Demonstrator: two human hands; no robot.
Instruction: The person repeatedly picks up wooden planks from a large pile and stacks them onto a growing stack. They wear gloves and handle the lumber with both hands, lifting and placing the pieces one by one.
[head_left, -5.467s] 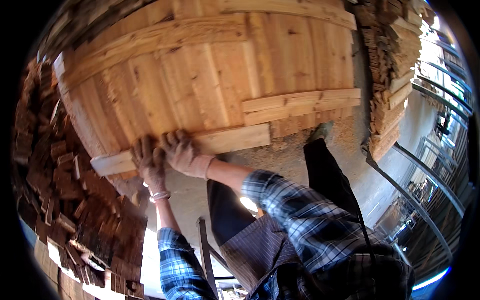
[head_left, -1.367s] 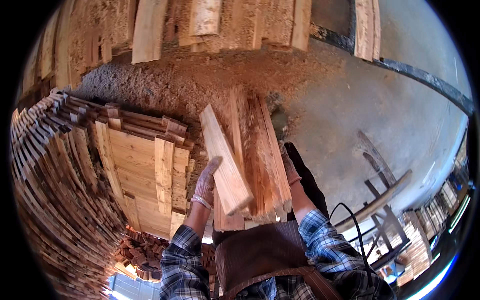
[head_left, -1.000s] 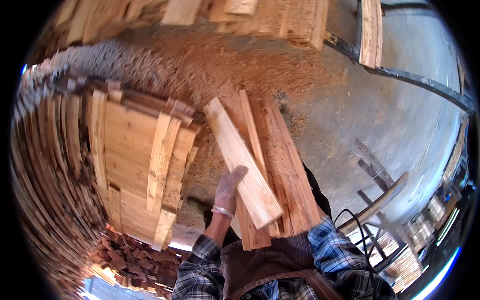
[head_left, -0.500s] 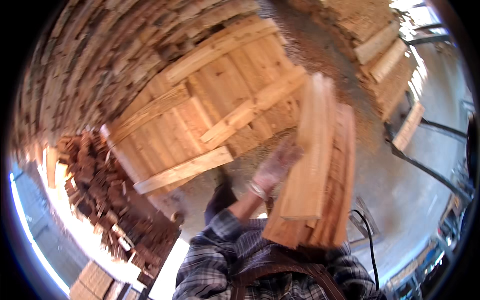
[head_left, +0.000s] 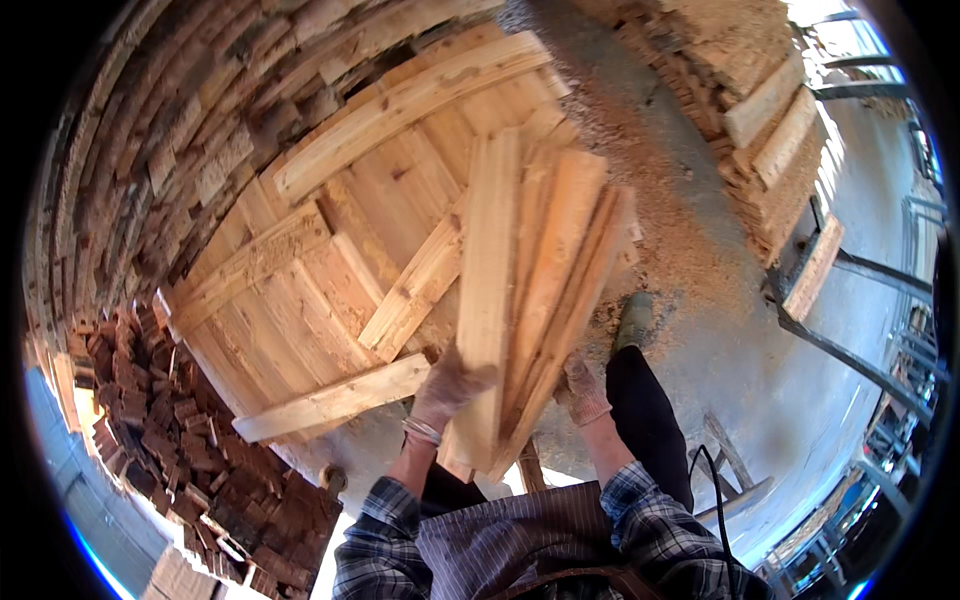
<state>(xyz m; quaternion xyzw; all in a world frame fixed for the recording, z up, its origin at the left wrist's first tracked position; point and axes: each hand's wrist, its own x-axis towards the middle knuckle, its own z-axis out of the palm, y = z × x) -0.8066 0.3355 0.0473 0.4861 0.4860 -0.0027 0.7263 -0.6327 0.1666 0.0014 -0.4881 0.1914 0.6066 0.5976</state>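
A bundle of several wooden boards [head_left: 545, 250] stands tilted in front of me, its near end close to my apron. My left hand [head_left: 452, 390], in a pale glove, is closed on the left edge of the bundle. From the right side my right hand [head_left: 583, 392], also gloved, grips the darker boards; its fingertips are partly hidden behind the wood. The far end of the bundle overlaps a wide stack of planks [head_left: 270, 330], and I cannot tell whether it touches. Loose boards lie across that stack, one long plank [head_left: 335, 398] along its near edge.
A tall wall of stacked timber [head_left: 190, 130] rises at the far left. Reddish-brown offcuts [head_left: 190, 450] are heaped at the left. Sawdust [head_left: 690, 220] covers the floor ahead. At the right stand a dark metal frame [head_left: 860, 355] and a black cable [head_left: 722, 500].
The board bundle has swung left and away from my body, over the plank stack. My right hand, hidden before, now shows on its right side. My left hand has moved left with it.
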